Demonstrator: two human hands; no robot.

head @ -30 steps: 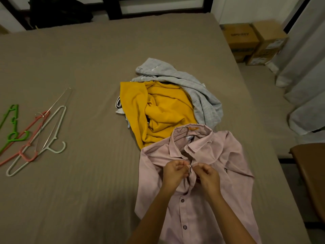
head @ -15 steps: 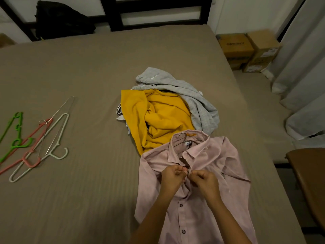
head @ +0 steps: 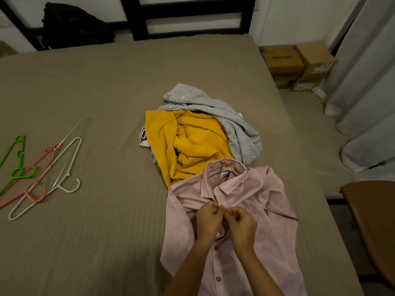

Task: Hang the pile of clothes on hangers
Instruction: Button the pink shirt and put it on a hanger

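A pink button-up shirt (head: 263, 208) lies flat on the bed, front side up, with a metal hanger hook (head: 217, 167) poking out of its collar. My left hand (head: 208, 220) and my right hand (head: 242, 224) pinch the two edges of the shirt's front just below the collar, fingers closed on the cloth, knuckles nearly touching. Behind the shirt sits the pile: a yellow garment (head: 192, 144) and a grey checked shirt (head: 237, 127), with a white piece peeking out at the left.
Spare hangers lie at the left of the brown bed sheet (head: 102, 231): a green one (head: 15, 163), a pink one (head: 32, 182), a white one (head: 51, 180) and a thin wire one. Cardboard boxes (head: 297, 63), curtains and a wooden chair (head: 376, 221) stand at the right.
Both hands have stayed at the shirt's top button area, drawing a little closer together. The camera has tilted up slightly, so everything sits lower in view.
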